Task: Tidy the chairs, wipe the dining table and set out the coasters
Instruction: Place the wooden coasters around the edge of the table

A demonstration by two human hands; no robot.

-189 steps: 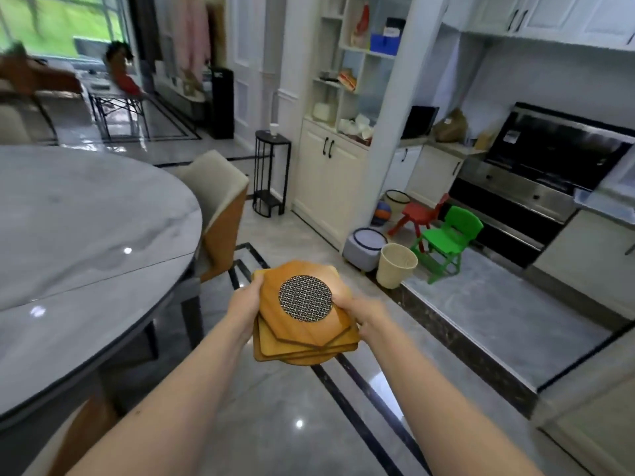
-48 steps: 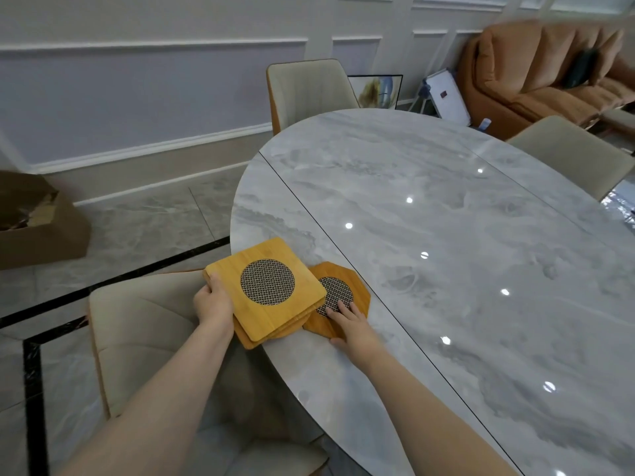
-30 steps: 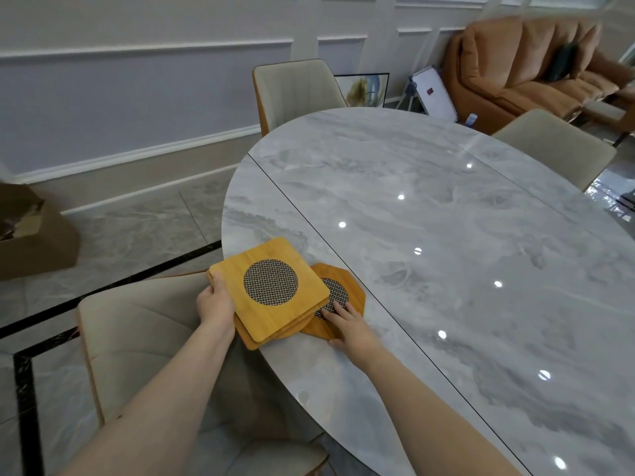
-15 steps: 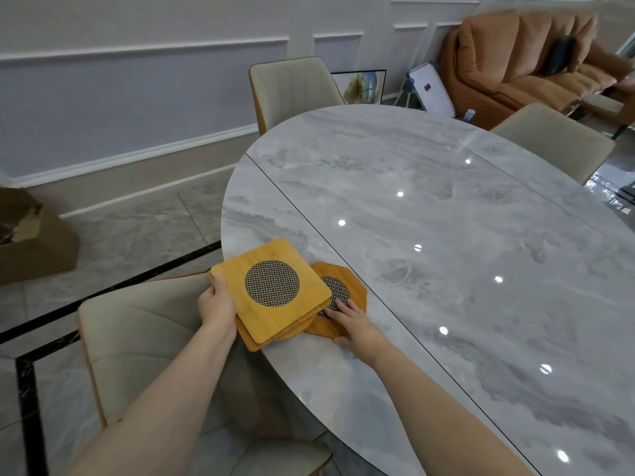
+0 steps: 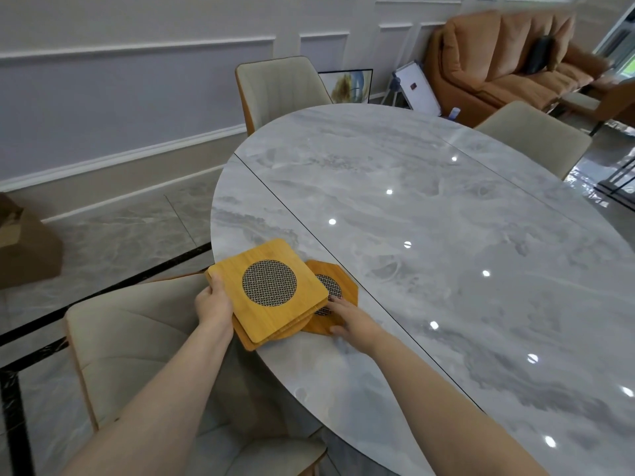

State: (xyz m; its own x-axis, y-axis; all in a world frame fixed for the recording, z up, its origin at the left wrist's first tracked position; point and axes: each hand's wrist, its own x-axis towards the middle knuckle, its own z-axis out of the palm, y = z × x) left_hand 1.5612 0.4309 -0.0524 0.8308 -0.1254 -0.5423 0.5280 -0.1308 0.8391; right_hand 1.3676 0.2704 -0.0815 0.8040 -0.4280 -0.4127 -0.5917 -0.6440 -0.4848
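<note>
Coasters going down at the near-left edge of the table

Coasters were the step in hand, and we judged it barely begun. Our left hand (image 5: 213,305) gripped the stack of coasters (image 5: 271,297) by its left edge, thumb on top of the square top piece, so that the stack hung partly over the table's rim above the near chair (image 5: 137,341). Our right hand (image 5: 354,322) lay with relaxed fingers on the octagonal coaster (image 5: 345,292), which sat flat on the dining table (image 5: 446,252) close to its near-left edge and partly under the stack. The right hand pressed it rather than pinched it, as far as we could see; its fingertips near the mesh centre were hard to make out.

To do this well, we thought the right hand should slide that coaster a little inward from the rim, square to the near chair, then lift clear without dragging it. The stack wanted a firm hold and a level carry, since several loose pieces were fanned beneath the top one and could slip. Each further coaster, in our judgement, belonged before its own seat: the far chair (image 5: 281,91) at the far-left edge and the right-hand chair (image 5: 536,139) at the far-right edge. The polished top looked slippery, so we would have set each one down flat, not dropped it
</note>
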